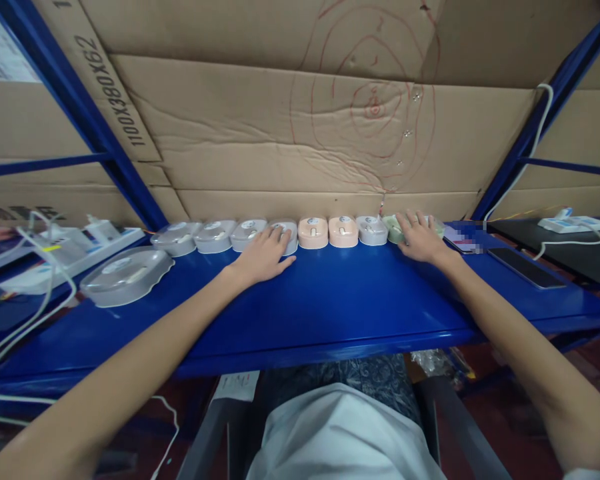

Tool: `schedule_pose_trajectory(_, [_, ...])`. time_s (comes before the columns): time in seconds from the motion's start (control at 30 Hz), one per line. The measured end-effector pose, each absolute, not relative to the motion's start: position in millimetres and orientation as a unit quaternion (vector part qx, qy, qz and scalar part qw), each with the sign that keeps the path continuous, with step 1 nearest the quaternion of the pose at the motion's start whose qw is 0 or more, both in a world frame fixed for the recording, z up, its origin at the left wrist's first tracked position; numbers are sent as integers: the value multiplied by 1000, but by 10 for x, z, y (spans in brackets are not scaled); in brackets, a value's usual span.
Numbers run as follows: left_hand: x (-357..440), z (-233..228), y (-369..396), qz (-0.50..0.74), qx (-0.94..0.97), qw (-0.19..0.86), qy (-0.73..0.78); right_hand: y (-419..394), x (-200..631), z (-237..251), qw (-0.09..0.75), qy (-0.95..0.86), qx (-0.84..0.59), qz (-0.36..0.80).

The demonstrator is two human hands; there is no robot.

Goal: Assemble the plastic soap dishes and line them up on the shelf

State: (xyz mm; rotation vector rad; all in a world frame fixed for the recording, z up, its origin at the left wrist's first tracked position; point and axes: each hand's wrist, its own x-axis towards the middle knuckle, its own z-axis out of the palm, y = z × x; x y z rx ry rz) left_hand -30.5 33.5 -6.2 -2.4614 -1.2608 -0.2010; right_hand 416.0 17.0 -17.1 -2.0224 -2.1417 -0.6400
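Note:
A row of small rounded plastic boxes with clear lids and round stickers stands along the back of the blue table [330,300]. My left hand [263,253], fingers stretched out, lies over a grey box [289,243] in the row. To its right are two peach boxes [313,233] and a pale grey one [373,231]. At the row's right end, my right hand [420,237] rests spread over pale green boxes [394,228], partly hiding them. Several more grey boxes [215,237] reach leftward. A larger-looking grey box [125,277] sits apart, nearer the left edge.
Cardboard [240,133] with red drawn rings stands behind the row. Two phones, one dark [526,268], lie right of my right hand. At the left are power strips [70,260] and white cables [25,333]. Blue metal posts [130,180] frame the table.

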Motion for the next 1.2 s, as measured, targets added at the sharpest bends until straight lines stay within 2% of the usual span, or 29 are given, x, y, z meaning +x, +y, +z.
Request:
schedule_pose_trajectory(0.27, [-378, 20, -276, -104, -879, 216, -413, -25, 3785, -41, 104, -764, -601, -209])
schedule_pose_trajectory(0.43, [-365, 55, -609, -147, -900, 198, -360, -265, 3300, 95, 219, -841, -476, -130])
schedule_pose_trajectory(0.53, [-282, 99, -704, -163, -923, 160, -310, -375, 2985, 152, 252, -882, -396, -36])
schedule_pose_trajectory(0.67, [-148, 155, -636, -190, -950, 74, -236, -383, 2665, 148, 223, -914, -338, 43])
schedule_pose_trajectory(0.9, [-105, 2, -252, -253, -943, -75, -200, -215, 2528, -55, 266, -912, -294, 107])
schedule_pose_trajectory(1.2, [-171, -157, -150, -241, -930, -139, -241, -196, 2626, -197, 327, -881, -321, 116])
